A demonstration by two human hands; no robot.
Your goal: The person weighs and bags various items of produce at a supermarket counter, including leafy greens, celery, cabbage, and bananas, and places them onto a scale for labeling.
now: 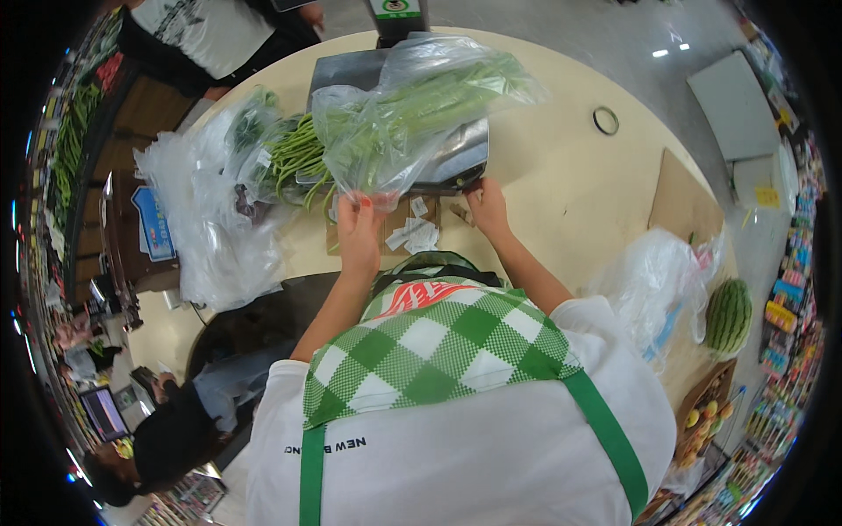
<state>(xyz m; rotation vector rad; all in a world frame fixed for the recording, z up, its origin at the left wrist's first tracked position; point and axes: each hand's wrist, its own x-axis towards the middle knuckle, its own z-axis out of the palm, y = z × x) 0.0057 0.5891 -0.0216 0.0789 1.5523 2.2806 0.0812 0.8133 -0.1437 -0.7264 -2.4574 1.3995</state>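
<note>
My left hand (359, 227) pinches the gathered near end of a clear plastic bag (401, 158). Long pale-green stalk vegetables (441, 92) fill that bag, which lies across the metal platform of a weighing scale (470, 148). Against the scale's front right corner rests my right hand (488, 209); its fingertips are partly hidden there. A bunch of yardlong beans (299, 158) pokes out left of the bag. Several white paper labels (416, 235) lie on brown cardboard (339, 244) between my arms.
A heap of clear plastic bags (207, 217) covers the table's left side. To the right are a tape ring (606, 121), a cardboard sheet (684, 197), more plastic bags (648, 276) and a watermelon (729, 312). One person (210, 39) stands beyond the table, another (177, 427) at lower left.
</note>
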